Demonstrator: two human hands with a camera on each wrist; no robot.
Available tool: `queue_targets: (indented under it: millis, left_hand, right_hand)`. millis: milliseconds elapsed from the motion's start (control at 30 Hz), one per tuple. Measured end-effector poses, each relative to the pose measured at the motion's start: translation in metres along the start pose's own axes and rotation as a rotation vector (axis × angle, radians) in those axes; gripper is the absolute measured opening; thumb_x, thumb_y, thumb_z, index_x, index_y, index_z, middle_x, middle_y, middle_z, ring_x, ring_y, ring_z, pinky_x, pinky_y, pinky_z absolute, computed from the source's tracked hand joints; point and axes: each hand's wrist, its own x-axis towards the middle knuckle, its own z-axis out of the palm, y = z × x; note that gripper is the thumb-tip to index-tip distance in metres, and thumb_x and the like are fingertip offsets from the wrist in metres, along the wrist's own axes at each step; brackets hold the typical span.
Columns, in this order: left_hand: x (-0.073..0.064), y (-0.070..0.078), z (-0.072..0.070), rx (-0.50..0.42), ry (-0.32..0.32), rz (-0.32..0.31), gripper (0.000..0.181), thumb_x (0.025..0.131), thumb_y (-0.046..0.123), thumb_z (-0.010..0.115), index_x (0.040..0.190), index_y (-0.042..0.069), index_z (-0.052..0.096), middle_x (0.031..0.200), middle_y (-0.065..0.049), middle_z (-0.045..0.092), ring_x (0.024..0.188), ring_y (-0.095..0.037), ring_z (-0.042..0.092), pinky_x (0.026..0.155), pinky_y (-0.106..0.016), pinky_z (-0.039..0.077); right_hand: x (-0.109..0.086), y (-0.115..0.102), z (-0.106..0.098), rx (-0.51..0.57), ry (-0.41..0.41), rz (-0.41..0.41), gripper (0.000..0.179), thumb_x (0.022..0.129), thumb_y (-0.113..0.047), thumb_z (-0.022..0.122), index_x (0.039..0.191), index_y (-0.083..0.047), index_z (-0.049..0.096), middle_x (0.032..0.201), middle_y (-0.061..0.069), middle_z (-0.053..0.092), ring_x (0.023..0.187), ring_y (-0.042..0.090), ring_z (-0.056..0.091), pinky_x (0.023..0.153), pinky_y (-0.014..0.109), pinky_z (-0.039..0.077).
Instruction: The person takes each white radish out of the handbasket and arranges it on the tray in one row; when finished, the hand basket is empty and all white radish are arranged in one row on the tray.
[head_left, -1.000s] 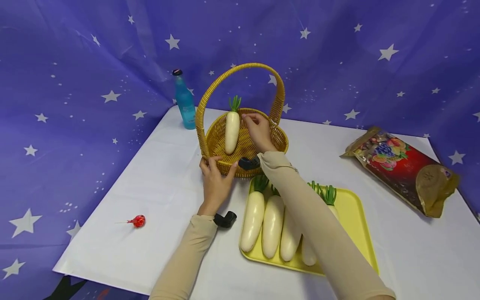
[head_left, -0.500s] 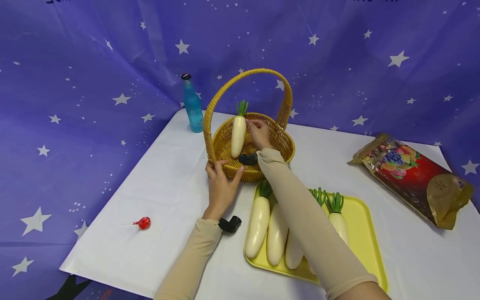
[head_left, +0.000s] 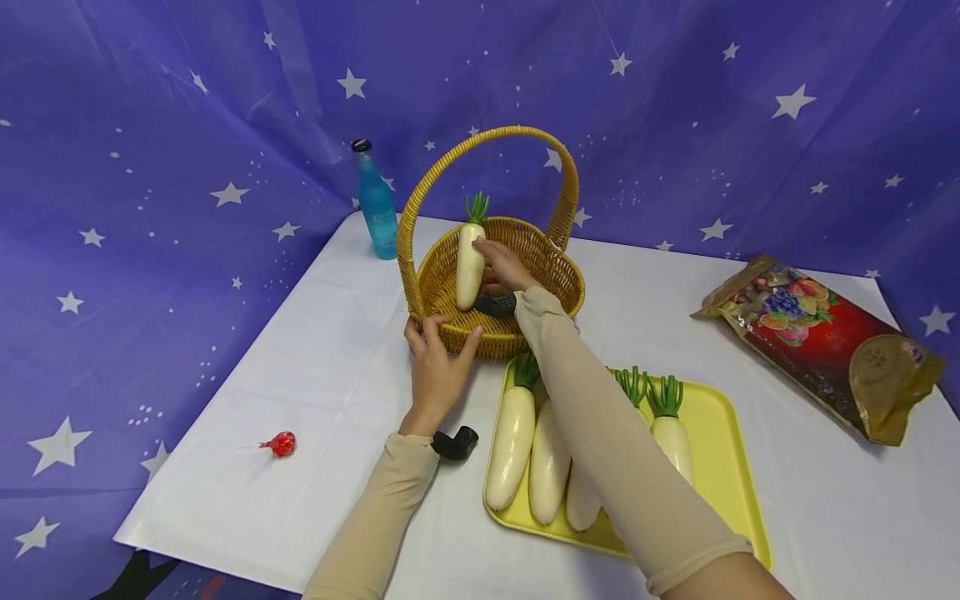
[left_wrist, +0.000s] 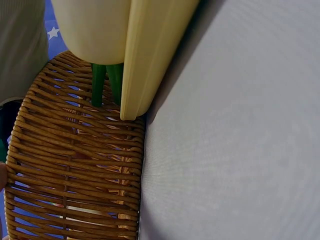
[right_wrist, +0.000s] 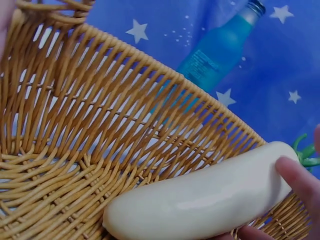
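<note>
A white radish (head_left: 469,271) with green leaf stubs leans inside the yellow wicker basket (head_left: 498,343), leaf end up at the back rim. My right hand (head_left: 507,267) reaches into the basket and holds this radish. In the right wrist view one finger (right_wrist: 295,175) lies on its upper end, with other fingertips showing along its lower side. My left hand (head_left: 437,375) grips the basket's front left, thumb and fingers spread on the rim. Several more white radishes (head_left: 512,446) lie on a yellow tray (head_left: 723,467), partly hidden under my right sleeve.
Behind the basket to the left stands a blue bottle (head_left: 377,208). A red lollipop (head_left: 282,444) lies on the white table (head_left: 225,500) at left, and a red and brown food bag (head_left: 821,346) at right. The basket's tall handle (head_left: 491,135) arches above its opening.
My right hand has shifted from beside the radish's upper part to having its fingers over it. The left hand keeps its place on the basket. The head view has swayed slightly.
</note>
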Motion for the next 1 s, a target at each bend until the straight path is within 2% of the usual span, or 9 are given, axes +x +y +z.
queue_targets:
  millis: [167, 300, 400, 533, 667, 767, 833, 900, 1000]
  left_hand:
    - [0.001, 0.001, -0.001, -0.003, 0.008, 0.004, 0.056, 0.081, 0.056, 0.056, 0.114, 0.012, 0.042, 0.138, -0.024, 0.017, 0.117, -0.046, 0.038, 0.093, -0.052, 0.037]
    - [0.0, 0.001, 0.0, -0.006, 0.009, 0.008, 0.056, 0.081, 0.055, 0.057, 0.114, 0.012, 0.043, 0.137, -0.025, 0.018, 0.116, -0.046, 0.039, 0.092, -0.052, 0.037]
    - [0.0, 0.001, 0.0, -0.009, 0.006, 0.009, 0.056, 0.081, 0.055, 0.057, 0.114, 0.012, 0.042, 0.137, -0.025, 0.018, 0.115, -0.045, 0.04, 0.092, -0.052, 0.037]
    - [0.0, 0.002, 0.001, -0.014, 0.003, 0.012, 0.056, 0.081, 0.055, 0.056, 0.113, 0.012, 0.042, 0.136, -0.024, 0.019, 0.115, -0.045, 0.04, 0.092, -0.052, 0.038]
    - [0.0, 0.003, 0.001, -0.013, 0.002, 0.008, 0.055, 0.081, 0.056, 0.056, 0.113, 0.013, 0.041, 0.136, -0.024, 0.019, 0.115, -0.044, 0.04, 0.092, -0.051, 0.038]
    - [0.0, 0.003, 0.002, -0.011, -0.005, 0.004, 0.056, 0.081, 0.057, 0.055, 0.113, 0.014, 0.041, 0.136, -0.024, 0.019, 0.115, -0.044, 0.04, 0.092, -0.051, 0.038]
    - [0.0, 0.003, 0.002, -0.012, -0.005, 0.008, 0.056, 0.081, 0.056, 0.056, 0.113, 0.013, 0.042, 0.136, -0.024, 0.019, 0.115, -0.043, 0.04, 0.092, -0.051, 0.038]
    - [0.0, 0.003, 0.001, -0.014, -0.003, 0.012, 0.056, 0.081, 0.056, 0.056, 0.114, 0.013, 0.042, 0.136, -0.024, 0.018, 0.115, -0.044, 0.04, 0.092, -0.051, 0.038]
    - [0.001, 0.001, 0.0, -0.01, 0.002, 0.015, 0.055, 0.082, 0.055, 0.056, 0.114, 0.013, 0.041, 0.135, -0.024, 0.019, 0.113, -0.045, 0.04, 0.09, -0.052, 0.038]
  right_hand:
    - [0.013, 0.005, -0.004, 0.058, -0.127, 0.033, 0.051, 0.098, -0.042, 0.023, 0.145, -0.022, 0.019, 0.15, 0.012, 0.015, 0.131, 0.04, 0.031, 0.104, 0.048, 0.031]
    - [0.023, 0.013, -0.007, 0.022, -0.189, 0.044, 0.054, 0.096, -0.049, 0.015, 0.146, -0.028, 0.014, 0.144, 0.021, 0.025, 0.122, 0.039, 0.041, 0.096, 0.044, 0.036]
    - [0.027, 0.017, -0.008, -0.013, -0.22, 0.034, 0.055, 0.095, -0.051, 0.01, 0.145, -0.029, 0.014, 0.141, 0.02, 0.03, 0.118, 0.037, 0.045, 0.093, 0.041, 0.038]
    - [0.029, 0.021, -0.01, -0.025, -0.265, -0.005, 0.058, 0.094, -0.052, 0.007, 0.145, -0.026, 0.017, 0.144, 0.016, 0.025, 0.125, 0.037, 0.04, 0.101, 0.045, 0.035]
    - [0.032, 0.024, -0.011, -0.009, -0.262, -0.019, 0.061, 0.092, -0.058, 0.011, 0.144, -0.028, 0.021, 0.145, 0.015, 0.022, 0.12, 0.036, 0.044, 0.095, 0.043, 0.039]
    - [0.038, 0.029, -0.013, 0.034, -0.228, -0.001, 0.06, 0.091, -0.061, 0.016, 0.142, -0.032, 0.026, 0.138, 0.017, 0.031, 0.095, 0.028, 0.056, 0.077, 0.036, 0.045]
    - [0.038, 0.029, -0.013, 0.06, -0.208, -0.003, 0.057, 0.092, -0.06, 0.018, 0.141, -0.034, 0.027, 0.133, 0.019, 0.036, 0.08, 0.022, 0.056, 0.069, 0.033, 0.043]
    - [0.038, 0.029, -0.013, 0.071, -0.195, -0.021, 0.052, 0.093, -0.057, 0.021, 0.141, -0.036, 0.026, 0.13, 0.017, 0.037, 0.072, 0.02, 0.055, 0.069, 0.035, 0.044]
    - [0.03, 0.025, -0.011, 0.085, -0.176, -0.056, 0.047, 0.096, -0.048, 0.029, 0.141, -0.035, 0.025, 0.134, 0.015, 0.034, 0.077, 0.019, 0.054, 0.077, 0.039, 0.044]
